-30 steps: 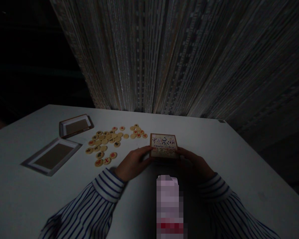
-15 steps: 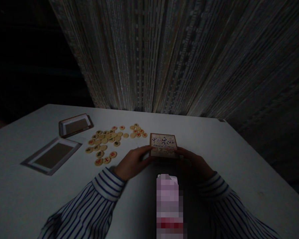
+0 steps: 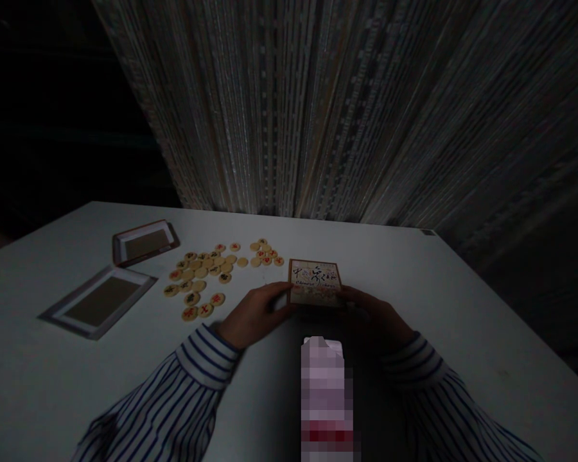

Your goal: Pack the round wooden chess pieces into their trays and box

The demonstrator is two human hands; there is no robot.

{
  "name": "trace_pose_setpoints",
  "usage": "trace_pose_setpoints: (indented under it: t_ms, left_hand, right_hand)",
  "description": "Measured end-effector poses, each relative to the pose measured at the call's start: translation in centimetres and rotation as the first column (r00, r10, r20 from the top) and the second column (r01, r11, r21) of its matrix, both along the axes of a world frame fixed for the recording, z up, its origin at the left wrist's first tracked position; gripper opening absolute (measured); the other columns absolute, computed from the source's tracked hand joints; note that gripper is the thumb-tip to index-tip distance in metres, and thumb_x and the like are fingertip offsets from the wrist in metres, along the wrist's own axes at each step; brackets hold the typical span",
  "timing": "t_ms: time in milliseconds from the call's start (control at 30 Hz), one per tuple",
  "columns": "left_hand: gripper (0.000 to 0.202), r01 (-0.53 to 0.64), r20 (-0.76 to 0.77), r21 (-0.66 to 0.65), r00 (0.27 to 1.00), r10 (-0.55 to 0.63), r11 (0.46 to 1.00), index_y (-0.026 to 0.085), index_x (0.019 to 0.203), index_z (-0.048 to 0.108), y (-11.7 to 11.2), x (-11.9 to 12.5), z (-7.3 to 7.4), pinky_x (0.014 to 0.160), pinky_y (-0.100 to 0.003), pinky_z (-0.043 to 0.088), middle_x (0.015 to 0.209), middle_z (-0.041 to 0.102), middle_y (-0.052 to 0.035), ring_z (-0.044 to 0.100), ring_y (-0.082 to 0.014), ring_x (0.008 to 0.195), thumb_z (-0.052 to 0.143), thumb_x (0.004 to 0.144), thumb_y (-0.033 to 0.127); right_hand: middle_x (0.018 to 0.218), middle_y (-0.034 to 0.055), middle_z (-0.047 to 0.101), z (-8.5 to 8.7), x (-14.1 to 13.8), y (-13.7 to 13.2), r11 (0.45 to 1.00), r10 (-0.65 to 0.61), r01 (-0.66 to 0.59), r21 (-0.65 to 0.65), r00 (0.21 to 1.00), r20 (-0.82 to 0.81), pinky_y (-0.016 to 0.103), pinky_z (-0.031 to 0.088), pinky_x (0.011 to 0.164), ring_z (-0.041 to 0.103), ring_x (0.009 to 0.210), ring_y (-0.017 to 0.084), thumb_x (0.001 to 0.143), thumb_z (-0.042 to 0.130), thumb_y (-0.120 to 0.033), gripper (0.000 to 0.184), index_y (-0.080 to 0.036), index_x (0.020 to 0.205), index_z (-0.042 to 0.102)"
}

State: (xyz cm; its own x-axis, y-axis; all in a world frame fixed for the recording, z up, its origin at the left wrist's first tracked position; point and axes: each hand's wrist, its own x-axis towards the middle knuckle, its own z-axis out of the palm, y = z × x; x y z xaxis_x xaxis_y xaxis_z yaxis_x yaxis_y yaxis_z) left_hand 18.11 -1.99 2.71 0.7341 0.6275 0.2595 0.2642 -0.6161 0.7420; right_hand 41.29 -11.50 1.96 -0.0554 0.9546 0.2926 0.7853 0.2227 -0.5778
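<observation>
Between my two hands is a small Chinese chess box [image 3: 315, 282], its printed face with dark characters turned up toward me. My left hand [image 3: 255, 313] grips the box's left side, fingers along the edge and thumb at the near corner. On the opposite side my right hand [image 3: 380, 314] closes on the right edge; its thumb lies in deep shadow. Round wooden chess pieces [image 3: 199, 285] with red or black characters, some blank side up, lie loose to the left of the box. A smaller cluster of pieces [image 3: 266, 253] sits just beyond my left hand.
Two shallow open box parts, a nearer tray [image 3: 72, 325] and a farther one [image 3: 117, 253], lie on the left of the white table [image 3: 139, 398]. A pixelated phone-like object [image 3: 322, 385] is in front of me. A striped string curtain [image 3: 289, 115] hangs behind the table.
Almost nothing differs. The box's printed face looks tilted very slightly, with both hands still on it; the pieces and trays lie as before.
</observation>
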Motion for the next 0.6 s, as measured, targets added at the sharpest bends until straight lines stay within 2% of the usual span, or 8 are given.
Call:
trace_pose_setpoints:
  t_ms: [233,333,500,600]
  left_hand:
    - [0.037,-0.014,-0.036,0.022,0.999,0.015,1.0,0.02,0.115,0.052,0.2,0.0,-0.4,0.09,-0.035,0.043,0.113,0.06,-0.006,0.055,-0.0179,0.102,0.053,0.078,0.028]
    - [0.037,-0.012,-0.042,0.045,0.999,0.014,0.999,0.02,0.114,0.053,0.3,-0.1,-0.5,0.089,-0.034,0.044,0.111,0.061,-0.0056,0.056,-0.0173,0.1,0.055,0.077,0.028]
    - [0.037,-0.005,-0.035,0.082,0.999,0.008,0.997,0.021,0.113,0.052,0.4,-0.1,-0.8,0.09,-0.033,0.043,0.11,0.06,-0.0045,0.055,-0.0166,0.1,0.057,0.077,0.026]
    - [0.036,0.004,-0.031,0.095,1.0,-0.001,0.995,0.021,0.114,0.052,0.4,-0.1,-0.9,0.09,-0.033,0.043,0.111,0.06,-0.0045,0.055,-0.0163,0.101,0.055,0.078,0.027]
  right_hand:
    - [0.108,0.0076,0.063,1.4,-0.9,-0.1,1.0,0.016,-0.015,-0.016,1.0,0.014,0.044,0.053,0.078,0.06,0.095,0.026,0.071,0.054,-0.019,0.038,-0.023,0.108,0.058]
    - [0.107,0.0058,0.064,1.9,-1.4,0.0,1.0,0.001,-0.001,-0.006,0.999,0.047,0.045,0.051,0.081,0.06,0.096,0.026,0.07,0.053,-0.016,0.04,-0.025,0.108,0.058]
    - [0.106,0.0065,0.064,0.8,-0.8,0.3,0.999,-0.004,0.009,-0.048,0.996,0.087,0.044,0.053,0.077,0.062,0.092,0.025,0.067,0.055,-0.016,0.041,-0.025,0.106,0.059]
    - [0.108,0.0093,0.063,0.0,-0.2,0.2,0.997,-0.078,0.08,-0.021,0.994,0.075,0.044,0.052,0.079,0.061,0.095,0.026,0.066,0.057,-0.021,0.038,-0.022,0.105,0.06]
